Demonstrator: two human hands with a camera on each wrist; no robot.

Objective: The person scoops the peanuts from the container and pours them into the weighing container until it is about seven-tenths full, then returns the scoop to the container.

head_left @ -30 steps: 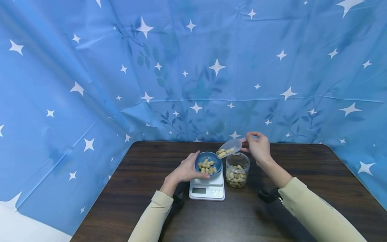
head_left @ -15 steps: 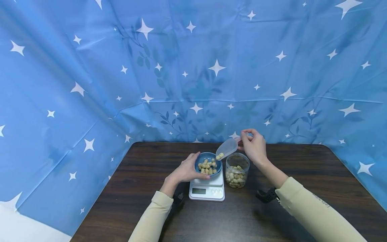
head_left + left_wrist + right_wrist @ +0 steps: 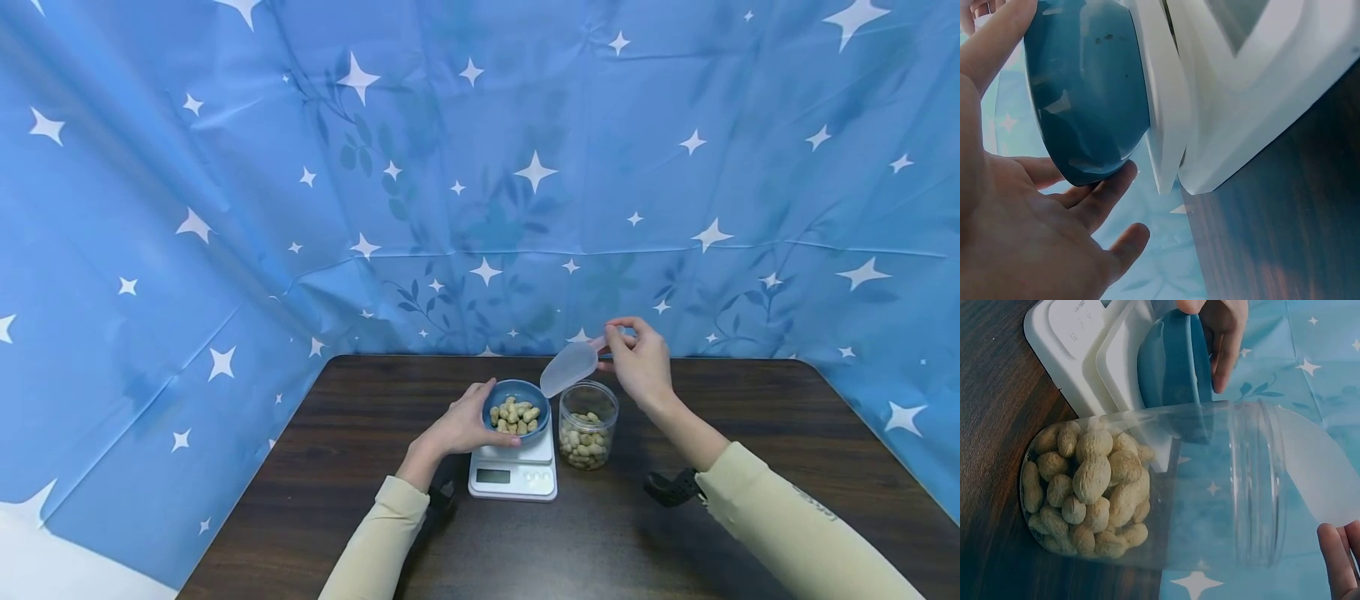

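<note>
My left hand (image 3: 467, 421) holds a blue bowl (image 3: 517, 387) of peanuts (image 3: 514, 414), thumb along the near rim and fingers at the far side. In the left wrist view the bowl (image 3: 1088, 94) rests against the pan of a white kitchen scale (image 3: 512, 482), and some fingertips touch its underside. Above and right of the bowl, my right hand (image 3: 641, 360) pinches the pink handle of a translucent scoop (image 3: 568, 369). No peanuts show in the scoop, which is tilted down toward the bowl's right rim. A clear jar (image 3: 1204, 494), partly filled with peanuts (image 3: 1094, 487), stands right of the scale.
The dark wooden table (image 3: 337, 517) ends at a blue cloth (image 3: 480, 167) with white stars behind it. The open jar stands close beside the scale, below the scoop and right hand. A black wrist strap (image 3: 671, 487) shows under the right forearm.
Peanuts in the scoop have slid into the bowl, and the scoop now looks empty. The right hand dipped left, then drew back slightly right. The left hand stayed on the bowl.
</note>
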